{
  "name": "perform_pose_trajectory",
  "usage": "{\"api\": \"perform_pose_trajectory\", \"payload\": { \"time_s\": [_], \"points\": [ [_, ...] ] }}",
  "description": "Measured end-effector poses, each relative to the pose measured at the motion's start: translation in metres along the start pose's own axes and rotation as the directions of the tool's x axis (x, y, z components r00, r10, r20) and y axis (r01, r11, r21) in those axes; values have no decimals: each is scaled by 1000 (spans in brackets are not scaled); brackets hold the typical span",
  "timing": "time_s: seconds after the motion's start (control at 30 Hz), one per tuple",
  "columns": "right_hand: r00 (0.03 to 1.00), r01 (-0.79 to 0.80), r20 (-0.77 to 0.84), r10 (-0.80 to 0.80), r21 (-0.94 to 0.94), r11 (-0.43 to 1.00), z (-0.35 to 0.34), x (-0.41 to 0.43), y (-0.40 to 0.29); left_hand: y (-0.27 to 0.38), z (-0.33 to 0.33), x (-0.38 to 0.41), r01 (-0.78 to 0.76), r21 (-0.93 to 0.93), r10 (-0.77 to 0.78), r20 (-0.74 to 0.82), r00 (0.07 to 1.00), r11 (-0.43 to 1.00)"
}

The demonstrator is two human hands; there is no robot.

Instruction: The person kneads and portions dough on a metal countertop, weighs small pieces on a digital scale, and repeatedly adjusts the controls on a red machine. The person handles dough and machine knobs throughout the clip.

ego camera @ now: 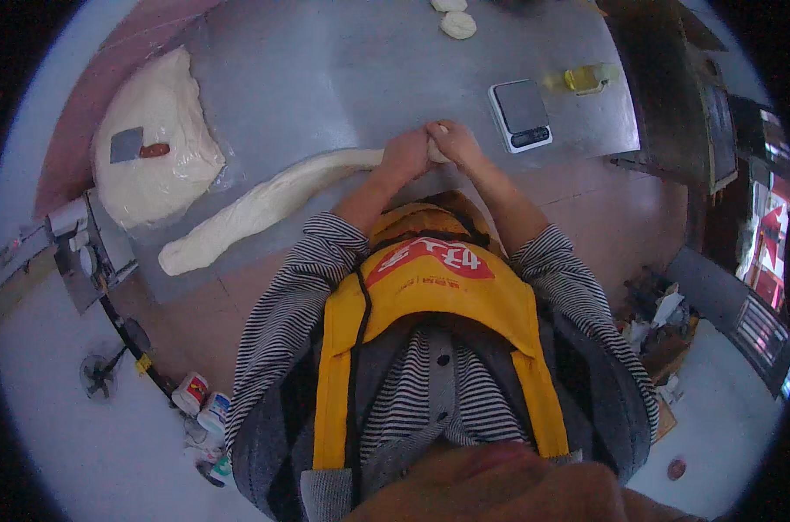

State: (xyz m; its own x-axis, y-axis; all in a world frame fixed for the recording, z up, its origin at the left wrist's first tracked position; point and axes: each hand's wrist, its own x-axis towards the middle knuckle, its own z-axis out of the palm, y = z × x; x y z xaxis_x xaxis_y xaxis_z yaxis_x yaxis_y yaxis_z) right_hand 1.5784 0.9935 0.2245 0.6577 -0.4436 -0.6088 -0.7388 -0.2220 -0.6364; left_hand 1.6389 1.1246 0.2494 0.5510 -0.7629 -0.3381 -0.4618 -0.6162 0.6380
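A long, thick rope of pale dough runs along the near edge of the metal table, from the lower left up to my hands. My left hand is closed around its right end. Right beside it, touching or nearly so, my right hand grips a small portion of dough that shows between the two hands. Whether this portion is still joined to the rope is hidden by my fingers. To the right of my hands lies a white digital kitchen scale with a dark platform.
A large dough mass under clear plastic sits at the left, with a dough scraper on top. Flat dough rounds lie at the far side. A container of yellow oil stands beyond the scale, near the right edge of the metal table.
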Motion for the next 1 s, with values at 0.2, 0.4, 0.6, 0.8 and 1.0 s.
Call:
{"api": "perform_pose_trajectory", "payload": {
  "time_s": [0.2,0.4,0.6,0.8,1.0],
  "points": [
    [986,165,63,-155,-216,962,-4,18,12,9,6,11,110,132,-121,75,990,985],
    [990,67,119,-82,126,990,-6,33,40,8,22,21,160,275,-169,10,986,948],
    [947,-125,319,-35,468,875,-7,22,23,15,11,13,222,309,-211,-70,975,925],
    [888,-210,440,-132,644,736,-21,14,25,6,27,21,200,293,-188,-70,980,935],
    [880,-256,454,-141,702,664,-47,-8,12,6,21,21,112,303,-110,-24,994,946]
  ]
}}
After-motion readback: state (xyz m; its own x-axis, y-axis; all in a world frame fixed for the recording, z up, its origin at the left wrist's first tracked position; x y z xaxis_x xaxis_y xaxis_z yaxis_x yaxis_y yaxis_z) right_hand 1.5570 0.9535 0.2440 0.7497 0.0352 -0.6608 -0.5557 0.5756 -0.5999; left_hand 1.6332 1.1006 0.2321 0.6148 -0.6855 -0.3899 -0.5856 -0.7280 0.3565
